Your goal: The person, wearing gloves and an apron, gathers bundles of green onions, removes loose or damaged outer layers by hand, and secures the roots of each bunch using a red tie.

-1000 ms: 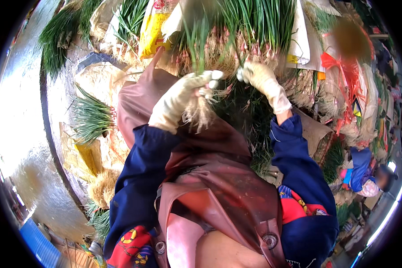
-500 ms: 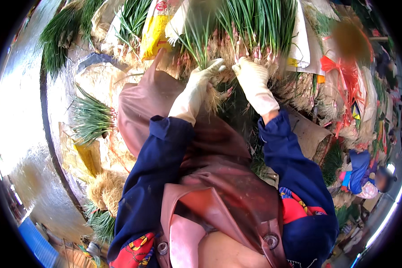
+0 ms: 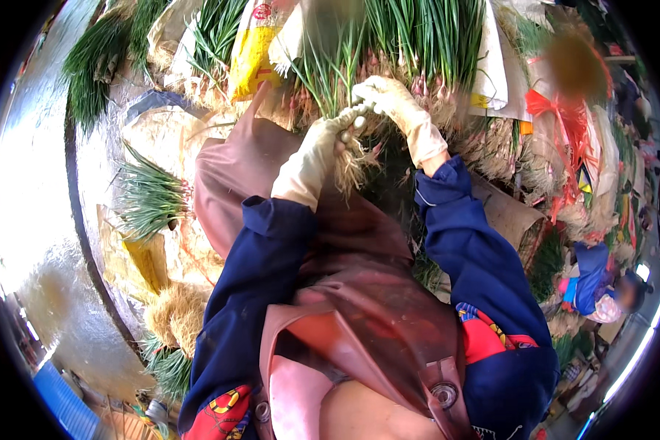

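Now we've brought our right hand in its cream glove leftward from the big green onion heap, right up to our left hand in a matching glove. Its fingers curl; whether they pinch a stem, we can't tell. Our left fingers stay wrapped round a slim green-leaved onion bunch, upright beyond the brown, shiny apron's far edge, pale stringy roots dangling.

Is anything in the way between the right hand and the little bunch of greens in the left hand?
Only the fingers of the left hand, wrapped around the lower stalks of the bunch. Nothing else visible stands between; the right hand is right beside those fingers.
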The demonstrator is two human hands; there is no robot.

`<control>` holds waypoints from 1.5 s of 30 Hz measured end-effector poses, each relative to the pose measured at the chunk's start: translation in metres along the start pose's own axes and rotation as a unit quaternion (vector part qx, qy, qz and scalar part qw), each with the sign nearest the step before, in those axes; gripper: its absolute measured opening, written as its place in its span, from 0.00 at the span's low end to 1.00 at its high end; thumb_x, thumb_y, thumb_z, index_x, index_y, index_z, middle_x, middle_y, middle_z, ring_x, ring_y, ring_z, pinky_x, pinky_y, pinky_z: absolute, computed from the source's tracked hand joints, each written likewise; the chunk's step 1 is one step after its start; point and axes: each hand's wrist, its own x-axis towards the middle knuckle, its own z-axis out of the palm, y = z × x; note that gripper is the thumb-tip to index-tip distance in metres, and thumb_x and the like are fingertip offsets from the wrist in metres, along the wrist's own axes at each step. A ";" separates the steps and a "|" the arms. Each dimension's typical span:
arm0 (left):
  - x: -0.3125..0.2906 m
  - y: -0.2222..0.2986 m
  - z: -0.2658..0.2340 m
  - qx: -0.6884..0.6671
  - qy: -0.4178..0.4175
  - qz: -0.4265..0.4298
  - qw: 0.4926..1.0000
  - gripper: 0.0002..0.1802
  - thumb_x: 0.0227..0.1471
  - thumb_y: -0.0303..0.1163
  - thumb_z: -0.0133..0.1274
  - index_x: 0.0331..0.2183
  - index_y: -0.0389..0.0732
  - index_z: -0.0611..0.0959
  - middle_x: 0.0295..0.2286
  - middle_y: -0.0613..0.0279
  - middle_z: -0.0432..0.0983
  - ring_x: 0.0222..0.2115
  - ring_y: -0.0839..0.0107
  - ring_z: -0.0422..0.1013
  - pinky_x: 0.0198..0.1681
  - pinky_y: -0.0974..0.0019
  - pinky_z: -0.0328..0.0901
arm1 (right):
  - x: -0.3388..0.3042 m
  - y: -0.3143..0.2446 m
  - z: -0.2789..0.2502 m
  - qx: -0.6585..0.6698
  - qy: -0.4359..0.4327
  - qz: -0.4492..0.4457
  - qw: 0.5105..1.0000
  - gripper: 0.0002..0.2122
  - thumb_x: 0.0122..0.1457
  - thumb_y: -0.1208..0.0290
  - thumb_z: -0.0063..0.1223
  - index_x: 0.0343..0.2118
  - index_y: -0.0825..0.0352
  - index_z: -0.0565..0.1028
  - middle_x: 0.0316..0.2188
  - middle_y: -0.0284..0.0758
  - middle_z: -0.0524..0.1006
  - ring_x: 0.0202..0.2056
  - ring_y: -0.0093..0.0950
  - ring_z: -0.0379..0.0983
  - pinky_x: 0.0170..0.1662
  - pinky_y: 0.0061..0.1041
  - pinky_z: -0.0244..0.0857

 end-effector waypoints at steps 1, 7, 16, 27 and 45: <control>0.000 -0.002 -0.002 0.016 0.025 0.001 1.000 0.09 0.53 0.33 0.52 0.36 0.40 0.80 0.20 0.74 0.71 0.12 0.87 0.54 0.13 0.83 0.48 | -0.003 0.007 -0.002 0.024 0.004 0.003 1.000 0.09 0.58 0.62 0.51 0.32 0.62 0.77 0.21 0.22 0.73 0.21 0.12 0.62 0.22 0.11 0.51; 0.001 -0.012 -0.008 0.171 0.006 -0.016 0.985 0.10 0.51 0.35 0.54 0.34 0.40 0.82 0.16 0.74 0.69 0.10 0.86 0.54 0.12 0.81 0.45 | -0.011 0.007 -0.005 0.092 -0.043 0.012 0.995 0.11 0.57 0.61 0.52 0.36 0.62 0.78 0.21 0.26 0.73 0.20 0.15 0.61 0.24 0.14 0.54; -0.014 -0.007 -0.033 -0.131 -0.204 0.004 0.970 0.16 0.54 0.29 0.47 0.45 0.35 0.74 0.27 0.66 0.73 0.15 0.83 0.60 0.13 0.84 0.50 | -0.052 -0.012 -0.024 -0.387 -0.079 0.134 0.909 0.06 0.58 0.66 0.48 0.30 0.63 0.73 0.26 0.30 0.78 0.25 0.20 0.72 0.26 0.20 0.64; 0.017 -0.009 -0.016 -0.046 -0.017 0.104 0.993 0.16 0.52 0.38 0.54 0.43 0.45 0.79 0.26 0.70 0.78 0.16 0.88 0.61 0.13 0.84 0.51 | -0.007 -0.021 -0.021 -0.637 0.093 0.171 0.746 0.19 0.60 0.51 0.40 0.27 0.62 0.75 0.19 0.32 0.75 0.18 0.25 0.72 0.20 0.27 0.66; 0.006 -0.004 -0.005 0.053 0.040 0.095 0.993 0.16 0.53 0.36 0.52 0.44 0.45 0.79 0.27 0.71 0.77 0.18 0.88 0.66 0.13 0.86 0.53 | -0.024 -0.009 -0.014 -0.474 0.139 0.149 0.857 0.18 0.58 0.50 0.43 0.35 0.62 0.74 0.24 0.35 0.76 0.27 0.32 0.74 0.32 0.34 0.66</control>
